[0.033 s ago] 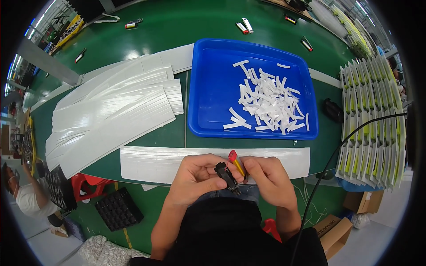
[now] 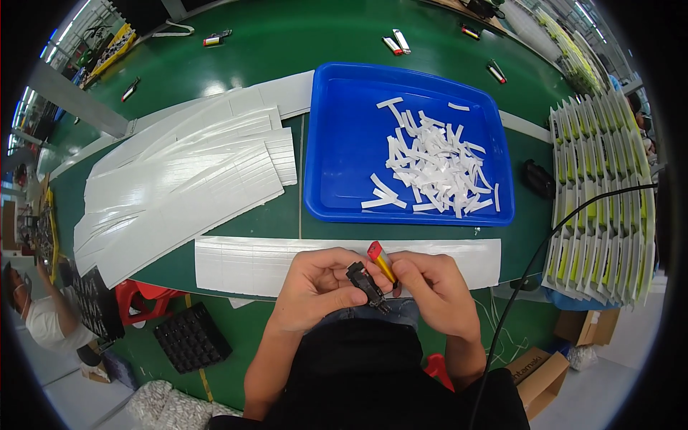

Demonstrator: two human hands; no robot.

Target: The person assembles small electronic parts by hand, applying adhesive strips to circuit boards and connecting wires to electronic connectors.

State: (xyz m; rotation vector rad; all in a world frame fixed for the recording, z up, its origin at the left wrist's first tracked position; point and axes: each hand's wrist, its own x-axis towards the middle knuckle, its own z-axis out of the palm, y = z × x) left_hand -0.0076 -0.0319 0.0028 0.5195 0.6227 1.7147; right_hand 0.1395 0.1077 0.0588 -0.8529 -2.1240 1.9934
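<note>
While we hold both hands together at the near edge of the green tabletop (image 2: pixel 215 79), nothing has visibly shifted:
Left hand (image 2: pixel 315 287): closed on small black part (image 2: pixel 365 284)
Right hand (image 2: pixel 433 287): pinching yellow lighter (image 2: pixel 381 262), above white strip (image 2: pixel 251 265)
Beyond: blue tray (image 2: pixel 337 143) of white slips (image 2: pixel 430 165)

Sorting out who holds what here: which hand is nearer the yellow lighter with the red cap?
Right. The right hand pinches the yellow lighter; the left hand sits just left of it, holding a small black part.
</note>
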